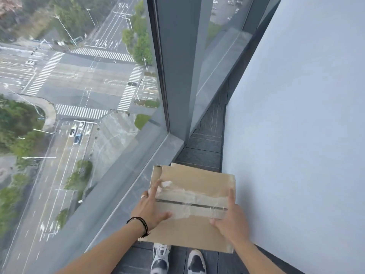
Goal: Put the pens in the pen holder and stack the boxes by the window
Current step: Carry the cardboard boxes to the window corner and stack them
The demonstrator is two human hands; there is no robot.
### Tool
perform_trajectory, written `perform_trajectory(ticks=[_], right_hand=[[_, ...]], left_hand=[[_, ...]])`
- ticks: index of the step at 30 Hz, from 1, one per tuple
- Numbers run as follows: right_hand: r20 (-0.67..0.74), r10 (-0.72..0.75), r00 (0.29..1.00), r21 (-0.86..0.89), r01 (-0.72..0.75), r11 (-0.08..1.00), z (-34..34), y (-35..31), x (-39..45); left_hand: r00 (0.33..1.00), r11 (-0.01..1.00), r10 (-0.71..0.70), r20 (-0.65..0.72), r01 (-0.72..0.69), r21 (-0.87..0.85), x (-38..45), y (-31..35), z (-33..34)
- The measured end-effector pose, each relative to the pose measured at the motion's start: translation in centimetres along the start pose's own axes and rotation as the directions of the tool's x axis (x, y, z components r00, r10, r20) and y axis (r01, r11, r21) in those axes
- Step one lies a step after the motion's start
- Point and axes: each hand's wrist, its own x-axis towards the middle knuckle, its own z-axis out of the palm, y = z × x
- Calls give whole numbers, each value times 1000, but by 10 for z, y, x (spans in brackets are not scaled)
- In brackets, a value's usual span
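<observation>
A brown cardboard box [193,230] with torn clear tape across its top is held between my two hands, low in the view and above the dark floor. My left hand [151,208] presses its left side, fingers spread along the edge. My right hand [230,220] clasps its right side, thumb on top. A second cardboard box [157,172] shows beneath it at the far left corner, partly hidden. No pens or pen holder are in view.
A floor-to-ceiling window [79,95] runs along the left with a grey sill [126,198] at its foot. A pale wall [296,135] closes the right. The narrow dark floor strip [205,147] runs ahead between them. My shoes [177,262] stand below the box.
</observation>
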Motion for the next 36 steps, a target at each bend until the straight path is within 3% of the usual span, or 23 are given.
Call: perform_trajectory(ticks=[10,17,25,31,36], right_hand=[[4,81,997,17,-82,997,70,34,137],[48,137,989,82,-140,987,82,40,165],[23,153,988,18,-153,988,88,32,162],[-39,136,990,-207,-141,968,44,-8,148],[-59,35,998,-216,-47,975,-38,-86,95]], left_hand=[[995,999,37,94,-37,2,157,-33,62],[992,1000,26,122,-26,0,191,-39,80],[994,999,1,105,-7,52,197,-39,87],[997,980,49,68,-61,188,186,-17,43],[995,970,96,19,-98,221,143,47,-36]])
